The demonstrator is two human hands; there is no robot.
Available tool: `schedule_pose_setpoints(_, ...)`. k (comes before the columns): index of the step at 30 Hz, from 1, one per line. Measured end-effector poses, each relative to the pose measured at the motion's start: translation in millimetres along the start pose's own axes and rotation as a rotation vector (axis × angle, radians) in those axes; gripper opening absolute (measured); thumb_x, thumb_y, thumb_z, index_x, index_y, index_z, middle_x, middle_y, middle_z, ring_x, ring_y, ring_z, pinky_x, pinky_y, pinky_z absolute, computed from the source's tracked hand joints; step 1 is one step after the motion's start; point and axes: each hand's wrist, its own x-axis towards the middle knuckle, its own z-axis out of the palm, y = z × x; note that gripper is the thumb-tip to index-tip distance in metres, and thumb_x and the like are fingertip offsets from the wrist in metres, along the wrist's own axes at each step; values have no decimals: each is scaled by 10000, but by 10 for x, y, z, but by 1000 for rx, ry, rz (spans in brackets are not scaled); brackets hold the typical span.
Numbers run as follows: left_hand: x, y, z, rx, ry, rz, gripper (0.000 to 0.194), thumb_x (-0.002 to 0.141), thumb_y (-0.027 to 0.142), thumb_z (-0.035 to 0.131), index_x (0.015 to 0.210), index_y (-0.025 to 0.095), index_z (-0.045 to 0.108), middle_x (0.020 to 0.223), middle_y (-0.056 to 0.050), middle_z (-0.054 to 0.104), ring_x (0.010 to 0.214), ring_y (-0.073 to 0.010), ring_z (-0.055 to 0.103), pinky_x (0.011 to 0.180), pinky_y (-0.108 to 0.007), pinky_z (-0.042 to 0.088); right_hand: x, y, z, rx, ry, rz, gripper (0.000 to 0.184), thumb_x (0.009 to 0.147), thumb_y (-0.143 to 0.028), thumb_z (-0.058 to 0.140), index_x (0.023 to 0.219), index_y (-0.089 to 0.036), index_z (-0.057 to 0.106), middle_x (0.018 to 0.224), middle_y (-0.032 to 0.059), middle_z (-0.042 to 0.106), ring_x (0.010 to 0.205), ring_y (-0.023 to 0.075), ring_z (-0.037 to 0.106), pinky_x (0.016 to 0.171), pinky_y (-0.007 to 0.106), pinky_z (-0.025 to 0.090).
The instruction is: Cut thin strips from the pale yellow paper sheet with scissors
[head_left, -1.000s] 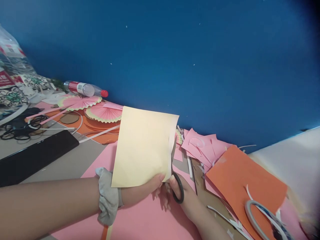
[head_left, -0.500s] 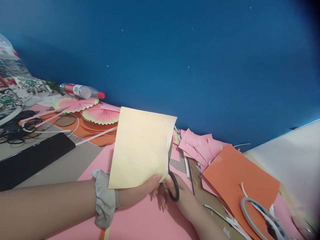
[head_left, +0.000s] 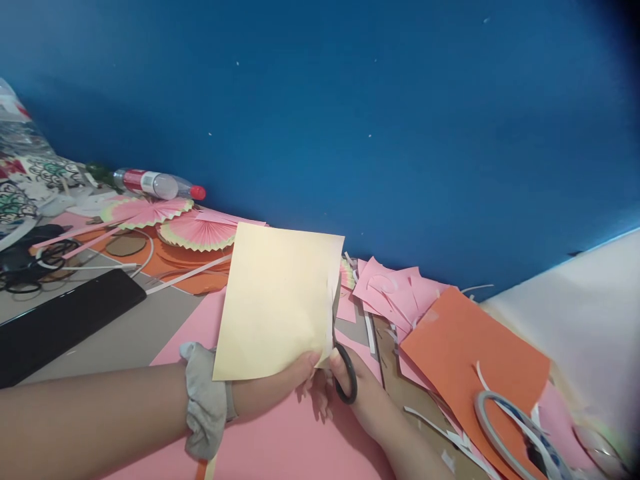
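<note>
L hand (head_left: 280, 387): grip pinching cream sheet (head_left: 280, 300) nr its bottom R corner — thumb on near face.
R hand (head_left: 367, 397): grip closed round scissors (head_left: 355, 384), thumb thru black ring.
Cream sheet: held above pink paper (head_left: 280, 443), blade at its R edge.
Worktop (head_left: 167, 320): orange sheet (head_left: 480, 347) to R — pink scraps (head_left: 393, 287) beyond.
Back: bottle (head_left: 157, 185) on its side by blue wall (head_left: 320, 113).

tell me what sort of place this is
Likely a craft table, though the wider room can't be told. Held scissors, pleated fans and pink scraps suggest it.
</note>
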Motion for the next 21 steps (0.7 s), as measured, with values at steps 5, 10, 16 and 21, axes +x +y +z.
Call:
schedule_pose_setpoints(5, -12, -180, 0, -50, 6, 14, 546, 944, 425, 147, 890, 170, 627, 682, -23, 641, 669, -161, 604, 647, -263, 440, 7, 3, 11, 8, 7, -12, 556, 858, -599, 356, 945, -92, 567, 606, 49, 618, 396, 96, 513, 427, 216, 416)
schedule_pose_setpoints(10, -2, -217, 4, -50, -3, 23, 556, 939, 443, 157, 820, 187, 635, 686, -25, 648, 664, -157, 592, 649, -266, 432, -2, 4, 17, 9, 26, -17, 570, 829, -626, 386, 939, -98, 570, 624, 54, 621, 407, 97, 513, 418, 211, 406)
schedule_pose_setpoints(16, 9, -300, 11, -47, -1, 16, 608, 934, 452, 134, 688, 165, 609, 725, -56, 659, 686, -174, 600, 669, -292, 438, -5, 8, 15, 12, 21, -6, 538, 846, -602, 382, 921, -106, 577, 634, 57, 618, 427, 109, 531, 426, 218, 419)
schedule_pose_setpoints(21, 1, -291, 13, -50, -7, 15, 576, 929, 471, 145, 808, 171, 621, 712, -51, 653, 670, -181, 597, 637, -296, 432, -1, 9, 18, 11, 28, -5, 538, 836, -609, 397, 894, -107, 582, 590, 42, 606, 412, 105, 517, 422, 213, 407)
